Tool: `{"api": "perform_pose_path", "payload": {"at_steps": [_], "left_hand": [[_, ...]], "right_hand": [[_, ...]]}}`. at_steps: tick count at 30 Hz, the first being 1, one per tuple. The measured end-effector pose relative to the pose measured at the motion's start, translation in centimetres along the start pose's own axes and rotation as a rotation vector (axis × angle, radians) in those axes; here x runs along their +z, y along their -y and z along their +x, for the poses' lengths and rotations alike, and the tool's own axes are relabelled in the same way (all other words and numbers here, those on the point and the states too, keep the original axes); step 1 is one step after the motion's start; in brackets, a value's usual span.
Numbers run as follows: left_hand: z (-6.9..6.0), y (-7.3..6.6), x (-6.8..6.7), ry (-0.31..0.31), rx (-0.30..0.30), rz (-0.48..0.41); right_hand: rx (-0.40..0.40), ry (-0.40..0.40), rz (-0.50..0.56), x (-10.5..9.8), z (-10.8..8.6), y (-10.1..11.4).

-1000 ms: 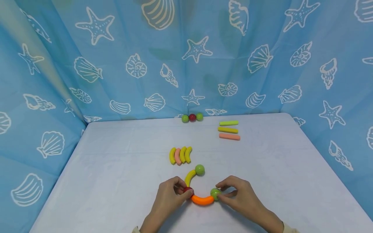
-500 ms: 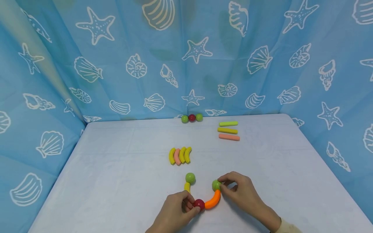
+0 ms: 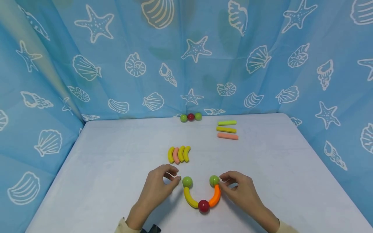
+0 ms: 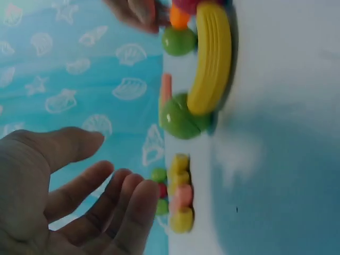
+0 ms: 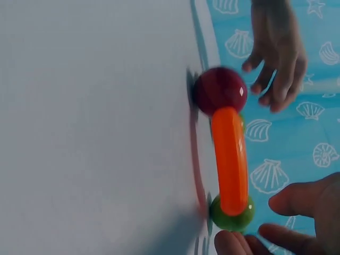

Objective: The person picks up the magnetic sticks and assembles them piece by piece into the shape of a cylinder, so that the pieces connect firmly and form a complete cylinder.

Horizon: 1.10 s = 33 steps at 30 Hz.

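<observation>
Just in front of you a red ball (image 3: 204, 206) sits at the bottom of a U laid on the white table (image 3: 116, 168). From it a yellow curved stick (image 3: 190, 198) runs up to the left green ball (image 3: 187, 182), and an orange curved stick (image 3: 215, 196) up to the right green ball (image 3: 214, 180). Your left hand (image 3: 158, 184) is beside the left ball, fingers loosely bent and thumb apart — it has hold of nothing. Your right hand (image 3: 240, 187) is at the right ball, thumb and fingers parted, without a pinch; whether a fingertip touches, you cannot tell. Beyond your left hand lie four short curved sticks (image 3: 181, 154) side by side, three yellow, one pink. Farther back are three straight sticks (image 3: 226, 129) and, by the blue shell-print curtain (image 3: 175, 42), three small balls (image 3: 190, 117).
</observation>
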<state>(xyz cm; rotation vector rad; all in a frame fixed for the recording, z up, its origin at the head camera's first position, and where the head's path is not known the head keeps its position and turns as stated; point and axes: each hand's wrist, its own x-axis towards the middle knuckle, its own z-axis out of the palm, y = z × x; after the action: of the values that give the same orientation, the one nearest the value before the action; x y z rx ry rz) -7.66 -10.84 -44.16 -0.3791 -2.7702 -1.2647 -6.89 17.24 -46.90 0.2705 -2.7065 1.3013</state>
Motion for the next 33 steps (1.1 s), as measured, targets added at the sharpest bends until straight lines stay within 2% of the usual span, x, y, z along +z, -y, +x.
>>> {"api": "perform_pose_path", "payload": {"at_steps": [2,5,9,17,25,33], "left_hand": [[0.7,0.8,-0.1,0.020,0.024,-0.011],[1.4,1.7,0.5,0.107,0.050,-0.075],[2.0,2.3,1.5,0.195,0.061,-0.134],[2.6,2.2,2.2,0.248,0.024,-0.106],[2.2,2.4,1.9,0.268,0.008,-0.121],[1.7,2.3,1.7,0.279,-0.021,-0.117]], "right_hand": [[0.080,0.009,0.037,0.0,-0.4,0.4],[0.199,0.050,0.116,0.0,-0.9,0.9],[0.289,0.097,0.198,0.3,-1.4,1.5],[0.355,0.121,0.199,0.8,-1.9,1.2],[0.350,0.089,0.176,1.1,-1.5,1.1],[0.382,0.074,0.150,1.6,-0.9,1.3]]}}
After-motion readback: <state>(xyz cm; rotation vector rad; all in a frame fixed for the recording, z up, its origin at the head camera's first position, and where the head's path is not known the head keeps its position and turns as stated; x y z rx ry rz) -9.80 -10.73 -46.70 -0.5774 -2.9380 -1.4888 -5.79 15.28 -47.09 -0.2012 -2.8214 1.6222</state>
